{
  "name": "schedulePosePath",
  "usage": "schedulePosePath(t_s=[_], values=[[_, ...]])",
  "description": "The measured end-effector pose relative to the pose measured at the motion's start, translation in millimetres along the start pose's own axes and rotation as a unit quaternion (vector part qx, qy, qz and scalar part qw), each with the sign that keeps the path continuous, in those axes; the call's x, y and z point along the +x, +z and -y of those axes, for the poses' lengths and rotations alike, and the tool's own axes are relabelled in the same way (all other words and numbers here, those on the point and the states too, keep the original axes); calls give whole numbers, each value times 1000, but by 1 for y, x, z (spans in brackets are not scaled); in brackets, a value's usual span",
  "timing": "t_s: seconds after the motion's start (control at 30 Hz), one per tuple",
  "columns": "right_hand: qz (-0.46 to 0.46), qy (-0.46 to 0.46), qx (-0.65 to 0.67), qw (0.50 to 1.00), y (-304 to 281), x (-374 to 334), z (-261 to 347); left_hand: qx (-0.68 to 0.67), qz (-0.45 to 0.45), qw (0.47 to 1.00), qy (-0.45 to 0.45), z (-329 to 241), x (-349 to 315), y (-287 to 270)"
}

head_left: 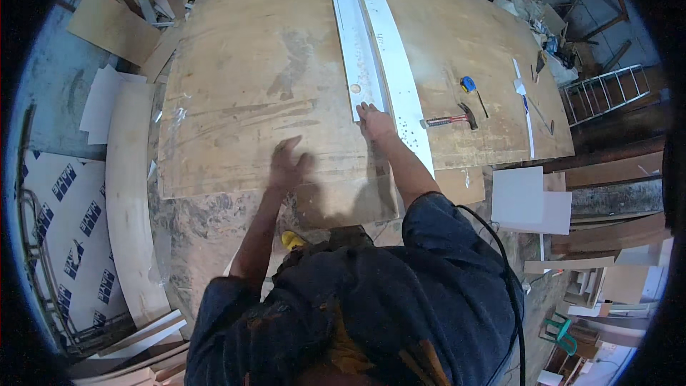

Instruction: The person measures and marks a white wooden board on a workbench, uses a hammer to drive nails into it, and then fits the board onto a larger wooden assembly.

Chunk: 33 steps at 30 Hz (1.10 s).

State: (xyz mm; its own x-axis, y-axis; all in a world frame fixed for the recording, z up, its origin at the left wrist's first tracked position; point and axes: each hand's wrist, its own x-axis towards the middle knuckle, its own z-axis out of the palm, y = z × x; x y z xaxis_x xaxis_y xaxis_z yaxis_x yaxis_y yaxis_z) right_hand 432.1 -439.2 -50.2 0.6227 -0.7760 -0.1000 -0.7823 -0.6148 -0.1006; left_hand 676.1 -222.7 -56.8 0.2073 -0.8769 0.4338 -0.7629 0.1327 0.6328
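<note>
Two long white boards lie side by side on the big plywood table top. My right hand (376,123) is at the near end of the left white board (357,50), its fingers curled onto the end and edge of that board. A round pale spot shows on the board just beyond the fingers. Many small dark bits, too small to name, lie scattered on the right white board (400,78). My left hand (288,164) hangs over the near part of the table, slightly blurred, fingers apart and holding nothing.
Right of the boards lie a claw hammer (454,119), a blue tape measure (467,84) and a long thin white strip (529,125). A ladder (606,95) leans at the far right. Panels (132,200) stand on the left, and a black cable (511,271) hangs by my right side.
</note>
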Motion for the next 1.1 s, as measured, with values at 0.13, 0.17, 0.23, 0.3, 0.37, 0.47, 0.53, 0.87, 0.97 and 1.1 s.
schedulePosePath(t_s=[0.13,0.17,0.23,0.3,0.37,0.47,0.53,0.87,0.97,1.1], values=[[-10,5,-2,1000,10,-6,-17,-114,52,992,19,-51,63,38],[-4,7,5,1000,8,-7,-13,-116,61,991,7,-53,64,48],[1,12,10,1000,4,-5,-11,-118,82,989,-18,-56,60,69],[-2,18,6,1000,7,-6,-18,-141,76,987,-15,-53,47,89],[19,18,-3,1000,2,-4,-9,-169,40,985,0,-43,22,98],[32,22,-6,999,-3,-6,-8,-144,96,983,-69,-40,9,100],[32,22,-8,999,-3,-6,-8,-131,115,981,-88,-36,13,99],[17,23,-36,999,14,8,-14,-111,73,986,-99,-17,49,93],[6,19,-41,999,14,13,-18,-135,69,980,-131,-5,28,89],[-7,19,-42,999,16,7,-10,-117,43,983,-136,4,2,77]])
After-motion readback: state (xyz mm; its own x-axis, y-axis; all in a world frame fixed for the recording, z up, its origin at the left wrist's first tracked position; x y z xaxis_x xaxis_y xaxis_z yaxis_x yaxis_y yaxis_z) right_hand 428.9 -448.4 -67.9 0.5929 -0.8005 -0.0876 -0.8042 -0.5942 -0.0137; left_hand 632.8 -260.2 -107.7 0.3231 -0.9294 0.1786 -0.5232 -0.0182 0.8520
